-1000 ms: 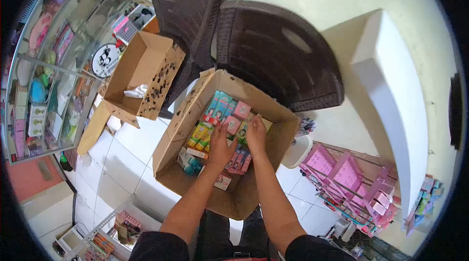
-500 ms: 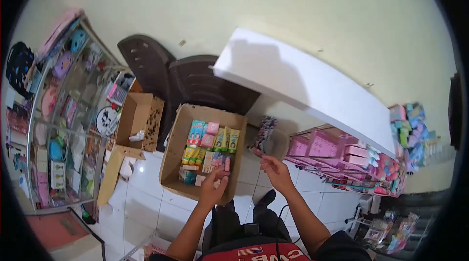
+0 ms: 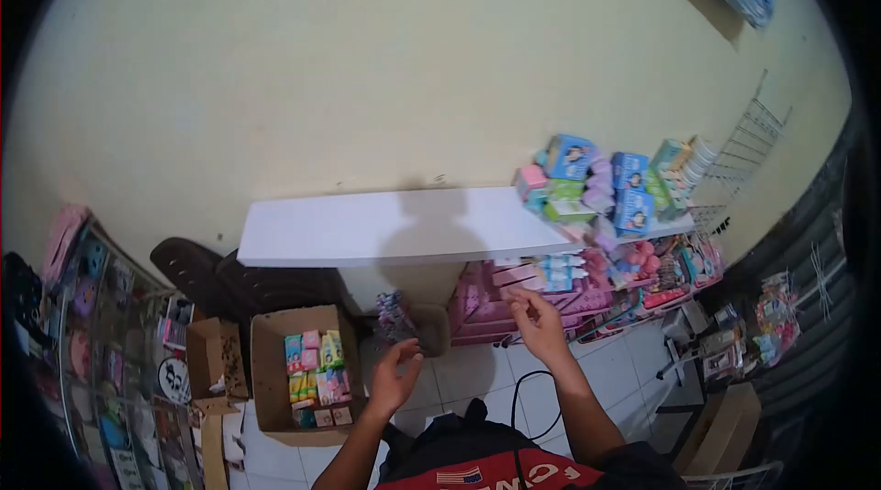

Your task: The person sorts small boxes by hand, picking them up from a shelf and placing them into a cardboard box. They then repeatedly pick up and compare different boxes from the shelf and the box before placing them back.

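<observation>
My left hand (image 3: pixel 395 380) is in mid-air to the right of a cardboard box (image 3: pixel 266 361), fingers loosely bent and apart, with nothing seen in it. Small colourful cartons (image 3: pixel 317 366) in green, yellow, pink and blue fill part of the box. My right hand (image 3: pixel 541 329) is raised in front of a pink rack (image 3: pixel 473 306). Its fingers are half curled and apart, and it appears to hold nothing. Pink cartons (image 3: pixel 516 275) on the rack lie just behind its fingertips in this view.
A white wall shelf (image 3: pixel 367 228) spans the middle, with several packs and blue boxes (image 3: pixel 633 192) at its right end. Beneath it are a grey bin (image 3: pixel 429 329) and dark plastic chairs (image 3: pixel 284 283). A glass cabinet (image 3: pixel 101 352) stands left, near a smaller cardboard box (image 3: pixel 216 357).
My view has swung right and up, bringing the stocked shelf end into sight. My left hand has moved from over the cardboard box to its right. My right hand is now before the pink rack.
</observation>
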Available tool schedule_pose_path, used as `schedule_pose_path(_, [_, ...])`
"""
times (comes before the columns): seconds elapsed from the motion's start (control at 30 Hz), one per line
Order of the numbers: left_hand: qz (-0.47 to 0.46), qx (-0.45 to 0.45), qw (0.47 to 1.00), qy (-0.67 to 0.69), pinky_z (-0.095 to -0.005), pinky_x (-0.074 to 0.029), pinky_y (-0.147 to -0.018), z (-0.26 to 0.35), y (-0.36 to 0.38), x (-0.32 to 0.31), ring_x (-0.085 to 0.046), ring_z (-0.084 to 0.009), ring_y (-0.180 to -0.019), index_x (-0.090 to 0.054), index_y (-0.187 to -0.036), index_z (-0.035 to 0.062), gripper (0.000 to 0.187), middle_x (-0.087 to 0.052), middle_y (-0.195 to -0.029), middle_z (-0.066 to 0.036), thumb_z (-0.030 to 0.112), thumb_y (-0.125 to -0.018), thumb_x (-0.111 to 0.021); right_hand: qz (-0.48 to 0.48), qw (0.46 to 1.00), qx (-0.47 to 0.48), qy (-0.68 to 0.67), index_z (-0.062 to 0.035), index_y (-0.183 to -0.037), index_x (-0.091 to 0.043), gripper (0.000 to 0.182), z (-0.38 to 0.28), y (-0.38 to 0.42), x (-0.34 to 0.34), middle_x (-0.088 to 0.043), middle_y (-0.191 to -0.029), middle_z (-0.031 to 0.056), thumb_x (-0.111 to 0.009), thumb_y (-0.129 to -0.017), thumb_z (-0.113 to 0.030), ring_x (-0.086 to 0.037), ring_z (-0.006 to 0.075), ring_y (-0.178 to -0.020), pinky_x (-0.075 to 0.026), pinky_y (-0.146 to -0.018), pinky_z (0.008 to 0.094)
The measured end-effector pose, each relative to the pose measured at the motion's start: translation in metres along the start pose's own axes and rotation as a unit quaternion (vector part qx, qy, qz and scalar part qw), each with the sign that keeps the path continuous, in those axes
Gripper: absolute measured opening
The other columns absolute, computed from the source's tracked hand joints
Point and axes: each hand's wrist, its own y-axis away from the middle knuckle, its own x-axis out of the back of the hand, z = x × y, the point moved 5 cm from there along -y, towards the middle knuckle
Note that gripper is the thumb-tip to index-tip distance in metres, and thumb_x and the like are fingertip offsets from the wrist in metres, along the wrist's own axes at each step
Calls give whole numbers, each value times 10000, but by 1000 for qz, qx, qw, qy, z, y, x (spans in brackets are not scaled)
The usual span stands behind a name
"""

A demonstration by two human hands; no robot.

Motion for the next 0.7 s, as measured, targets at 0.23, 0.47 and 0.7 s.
schedule_pose_path(0.23, [-38,-121,991,-33,-341,-505,-883,84,-68,-87,-665,-239,-1002,-638,-1166,22,309,-693,-1045,-125,159,-893,-683,99,975,131,148,-2,-1141,-647,266,-61,-13,114,-661,-986,124,-647,-876,-35,-637,186,-863,-509,-747,290])
schedule_pose_path(0.47, [33,-331,934,-128,-378,-480,-935,173,-164,-131,-612,-332,-1076,-611,-1144,33,300,-636,-1116,-168,85,-858,-684,193,919,240,244,-22,-1105,-659,306,-47,-23,165,-590,-1118,157,-716,-806,-52,-598,309,-948,-503,-820,379])
schedule_pose_path(0.7, [31,-359,918,-167,-393,-465,-979,188,-246,-162,-589,-340,-1127,-607,-1140,20,305,-623,-1154,-170,54,-845,-679,173,915,236,278,-56,-1125,-649,355,-31,-42,165,-522,-1216,155,-739,-784,-94,-526,357,-1098,-453,-922,448])
